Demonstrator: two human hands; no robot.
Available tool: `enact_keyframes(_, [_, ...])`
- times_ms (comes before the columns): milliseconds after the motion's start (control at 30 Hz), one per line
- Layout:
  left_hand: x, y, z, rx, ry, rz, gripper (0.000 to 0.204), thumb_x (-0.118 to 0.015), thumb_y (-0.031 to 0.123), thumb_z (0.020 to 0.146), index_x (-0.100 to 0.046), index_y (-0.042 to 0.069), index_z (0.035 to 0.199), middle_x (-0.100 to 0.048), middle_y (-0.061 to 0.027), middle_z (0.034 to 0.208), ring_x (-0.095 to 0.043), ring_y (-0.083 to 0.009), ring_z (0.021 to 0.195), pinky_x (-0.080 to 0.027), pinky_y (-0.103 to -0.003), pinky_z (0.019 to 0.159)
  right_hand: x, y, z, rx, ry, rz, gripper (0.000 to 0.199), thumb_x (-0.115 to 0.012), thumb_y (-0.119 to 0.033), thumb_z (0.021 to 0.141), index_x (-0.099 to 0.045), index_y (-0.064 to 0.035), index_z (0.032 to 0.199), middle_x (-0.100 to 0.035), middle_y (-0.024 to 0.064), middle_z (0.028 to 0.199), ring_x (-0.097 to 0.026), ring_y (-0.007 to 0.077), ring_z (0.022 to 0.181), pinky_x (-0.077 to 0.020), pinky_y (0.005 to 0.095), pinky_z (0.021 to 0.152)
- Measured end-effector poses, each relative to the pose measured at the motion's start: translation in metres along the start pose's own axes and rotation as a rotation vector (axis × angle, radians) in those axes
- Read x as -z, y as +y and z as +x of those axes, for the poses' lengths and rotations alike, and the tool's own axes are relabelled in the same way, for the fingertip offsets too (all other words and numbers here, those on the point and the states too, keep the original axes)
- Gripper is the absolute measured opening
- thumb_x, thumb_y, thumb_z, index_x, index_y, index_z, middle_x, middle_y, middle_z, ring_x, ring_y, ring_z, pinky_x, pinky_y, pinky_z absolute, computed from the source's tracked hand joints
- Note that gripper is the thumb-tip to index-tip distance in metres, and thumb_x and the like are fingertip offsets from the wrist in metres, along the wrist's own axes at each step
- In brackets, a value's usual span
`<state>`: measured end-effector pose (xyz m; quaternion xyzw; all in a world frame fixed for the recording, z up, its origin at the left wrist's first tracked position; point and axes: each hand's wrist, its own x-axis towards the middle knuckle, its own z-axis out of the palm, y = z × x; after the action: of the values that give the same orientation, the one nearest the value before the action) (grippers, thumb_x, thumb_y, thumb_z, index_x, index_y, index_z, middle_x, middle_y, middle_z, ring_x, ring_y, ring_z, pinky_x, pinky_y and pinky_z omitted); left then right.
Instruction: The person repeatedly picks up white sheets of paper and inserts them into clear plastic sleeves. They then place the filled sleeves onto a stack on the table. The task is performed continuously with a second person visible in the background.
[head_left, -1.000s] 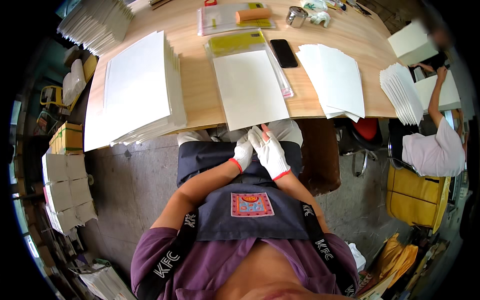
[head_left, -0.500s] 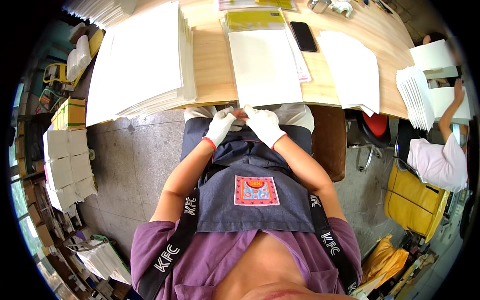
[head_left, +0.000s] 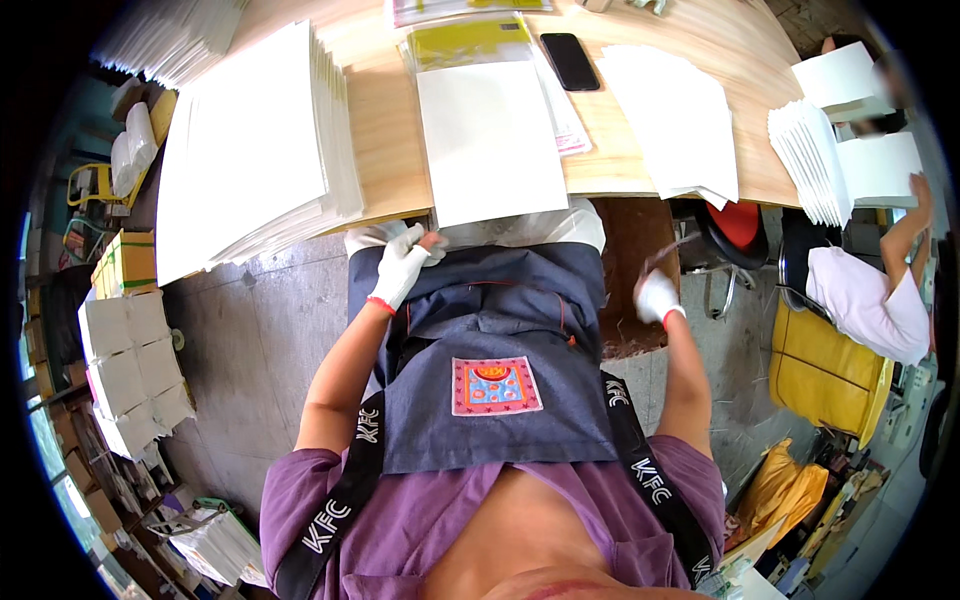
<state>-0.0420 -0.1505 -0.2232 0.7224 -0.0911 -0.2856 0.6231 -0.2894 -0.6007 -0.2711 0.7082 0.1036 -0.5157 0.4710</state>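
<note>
A white sheet lies in a clear plastic sleeve on the table, its lower end reaching past the near edge. The sleeve's clear flap hangs over my lap. My left hand, in a white glove with bare fingertips, is closed at the flap's left corner and seems to pinch it. Out to the right, over a brown board, my gloved right hand is closed, with a thin strip trailing from its fingers. That strip is blurred by motion. Yellow-topped sleeves lie beneath the white sheet.
A tall stack of white sheets in sleeves stands at the left, and loose white sheets lie at the right. A black phone rests between. Far right, a co-worker's arm is beside white sheets. A yellow chair stands nearby.
My hands were together at the sleeve's near edge. My right hand has swung out to the right with a thin strip; my left stays at the sleeve. The view has shifted slightly.
</note>
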Motion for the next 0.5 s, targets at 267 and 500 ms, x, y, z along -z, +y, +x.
enact_keyframes(267, [-0.016,0.016,0.018,-0.908,0.278,0.999,0.025,-0.073,0.01,0.071,-0.068,0.013,0.096,-0.065,-0.0051,0.104,-0.063,-0.0262,0.078,-0.052,-0.039,0.06,0.114,0.036,-0.035,-0.28,1.165,1.726,0.033,-0.071,-0.028,0.076,-0.062,-0.0131,0.104,-0.066,0.0125,0.1,-0.063,0.0337,0.095,-0.0521,0.0399,0.079])
enact_keyframes(500, [-0.008,0.009,0.014,-0.802,0.282,0.863,0.01,-0.074,0.012,0.073,-0.071,0.011,0.083,-0.061,-0.0064,0.084,-0.06,-0.0264,0.073,-0.049,-0.035,0.065,0.197,0.068,-0.038,-0.139,1.451,1.515,0.022,-0.07,-0.034,0.077,-0.064,-0.0158,0.088,-0.062,0.0032,0.095,-0.06,0.0237,0.09,-0.0479,0.0389,0.076])
